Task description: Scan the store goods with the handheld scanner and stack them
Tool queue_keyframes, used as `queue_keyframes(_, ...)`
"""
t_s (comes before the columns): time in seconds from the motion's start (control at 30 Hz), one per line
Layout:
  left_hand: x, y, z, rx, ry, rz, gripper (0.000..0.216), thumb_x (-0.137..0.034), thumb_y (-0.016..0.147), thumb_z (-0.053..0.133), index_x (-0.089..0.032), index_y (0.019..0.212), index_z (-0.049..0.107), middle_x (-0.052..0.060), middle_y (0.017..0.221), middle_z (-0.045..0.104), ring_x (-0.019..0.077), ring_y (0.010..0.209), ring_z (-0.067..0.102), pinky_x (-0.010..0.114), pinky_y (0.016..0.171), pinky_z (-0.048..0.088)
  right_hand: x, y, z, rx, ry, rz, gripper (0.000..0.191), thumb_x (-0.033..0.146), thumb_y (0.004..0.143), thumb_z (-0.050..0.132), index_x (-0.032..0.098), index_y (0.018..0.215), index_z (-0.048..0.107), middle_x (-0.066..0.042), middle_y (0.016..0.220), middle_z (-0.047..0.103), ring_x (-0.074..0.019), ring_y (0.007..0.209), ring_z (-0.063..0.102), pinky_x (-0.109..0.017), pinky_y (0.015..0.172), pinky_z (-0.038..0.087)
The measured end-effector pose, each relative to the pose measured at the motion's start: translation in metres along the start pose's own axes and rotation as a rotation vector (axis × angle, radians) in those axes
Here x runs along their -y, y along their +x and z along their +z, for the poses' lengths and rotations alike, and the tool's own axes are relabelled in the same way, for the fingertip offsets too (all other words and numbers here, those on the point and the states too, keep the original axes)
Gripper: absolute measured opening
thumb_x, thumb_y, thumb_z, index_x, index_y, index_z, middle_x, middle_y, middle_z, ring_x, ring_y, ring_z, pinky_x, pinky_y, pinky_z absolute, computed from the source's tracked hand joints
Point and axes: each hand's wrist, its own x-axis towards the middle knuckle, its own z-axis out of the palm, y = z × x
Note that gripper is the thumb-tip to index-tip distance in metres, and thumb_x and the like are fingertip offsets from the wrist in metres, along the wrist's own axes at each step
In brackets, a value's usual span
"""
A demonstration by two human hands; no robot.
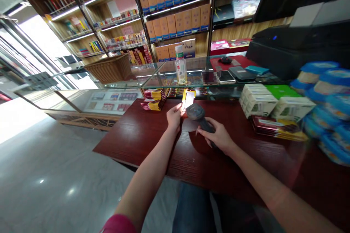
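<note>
My left hand point(174, 115) is closed on a small yellow and white pack point(188, 98), holding it upright above the dark red wooden counter point(153, 142). My right hand point(217, 136) grips the handle of a dark handheld barcode scanner point(197, 113). The scanner's head points at the pack, a short gap from it. A stack of red and yellow packs point(153, 99) lies on the counter just left of the held pack.
White and green cartons point(258, 102) and flat red packs point(276, 126) sit at the right, with blue-lidded tubs point(325, 91) beyond. A glass display case point(169, 76) carries a bottle point(181, 66) and phones point(226, 76). Shelves of boxes fill the back wall.
</note>
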Motion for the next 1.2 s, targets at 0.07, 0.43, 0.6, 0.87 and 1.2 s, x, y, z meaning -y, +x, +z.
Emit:
queue_keyframes(0.07,0.000,-0.001,0.000,-0.008,0.011,0.010,0.031,-0.008,0.084,0.073,-0.014,0.113,0.080,0.011,0.122,0.078,0.0218,0.101,0.077,0.035,0.097,0.060,0.005,-0.002,0.000,0.002,-0.014,0.004,0.039,0.039,0.074,0.083,0.024,0.104,0.064,0.000,0.078,0.073,-0.0100,0.036,0.048,-0.025,0.033,0.037)
queue_keyframes(0.43,-0.053,0.009,-0.072,-0.115,0.521,0.666,0.029,-0.020,0.095,0.065,-0.029,0.118,0.080,0.002,0.124,0.078,0.0215,0.122,0.071,0.037,0.116,0.049,0.015,-0.006,-0.008,0.028,0.087,0.075,0.043,0.052,0.075,0.084,0.020,0.098,0.065,-0.008,0.088,0.076,-0.0101,0.042,0.049,-0.025,0.036,0.038)
queue_keyframes(0.6,-0.082,0.023,-0.145,-0.043,0.795,0.737,0.030,-0.019,0.096,0.062,-0.030,0.118,0.079,0.003,0.133,0.074,0.0221,0.133,0.064,0.040,0.123,0.042,0.015,-0.006,-0.008,0.058,0.068,0.076,0.042,0.053,0.076,0.085,0.019,0.093,0.067,-0.010,0.089,0.076,-0.0094,0.042,0.048,-0.026,0.037,0.038)
queue_keyframes(0.87,-0.076,0.066,-0.183,-0.095,1.008,0.697,0.045,-0.004,0.093,0.051,-0.028,0.118,0.079,0.005,0.139,0.071,0.0221,0.148,0.050,0.047,0.127,0.034,0.016,-0.005,-0.006,-0.007,0.043,0.131,0.048,0.053,0.072,0.086,0.020,0.100,0.066,-0.009,0.091,0.076,-0.0095,0.041,0.048,-0.027,0.037,0.039)
queue_keyframes(1.2,-0.072,0.071,-0.185,0.018,1.202,0.784,0.071,0.002,0.082,0.045,-0.028,0.144,0.064,0.003,0.153,0.059,0.0214,0.154,0.041,0.050,0.131,0.027,0.021,-0.005,-0.005,-0.008,-0.024,0.140,0.040,0.053,0.073,0.084,0.021,0.092,0.070,-0.008,0.085,0.075,-0.0097,0.041,0.047,-0.028,0.039,0.037)
